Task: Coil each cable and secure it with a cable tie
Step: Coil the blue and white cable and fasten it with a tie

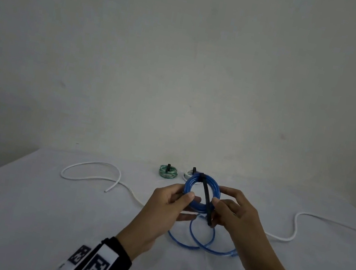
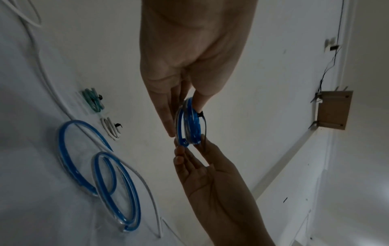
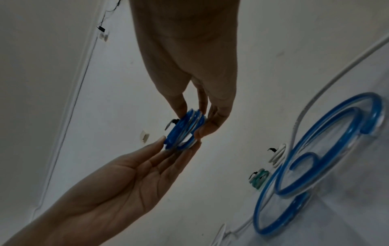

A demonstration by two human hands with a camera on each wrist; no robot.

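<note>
We hold the blue coil (image 1: 200, 194) upright above the desk (image 1: 38, 217), between both hands. Left hand (image 1: 166, 206) pinches its left rim, thumb in front, fingers behind. Right hand (image 1: 233, 212) pinches the black cable tie (image 1: 206, 199) that crosses the coil's right side; the tie's head sits at the coil's top. Loose blue cable (image 1: 201, 241) lies on the desk just below. Green coil (image 1: 167, 171) and white coil (image 1: 189, 174), both tied, sit behind; white cable (image 1: 91, 173) is uncoiled.

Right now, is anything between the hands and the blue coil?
No. The left hand and the right hand already grip the blue coil, and the right hand's fingers pinch the black tie around it.
</note>
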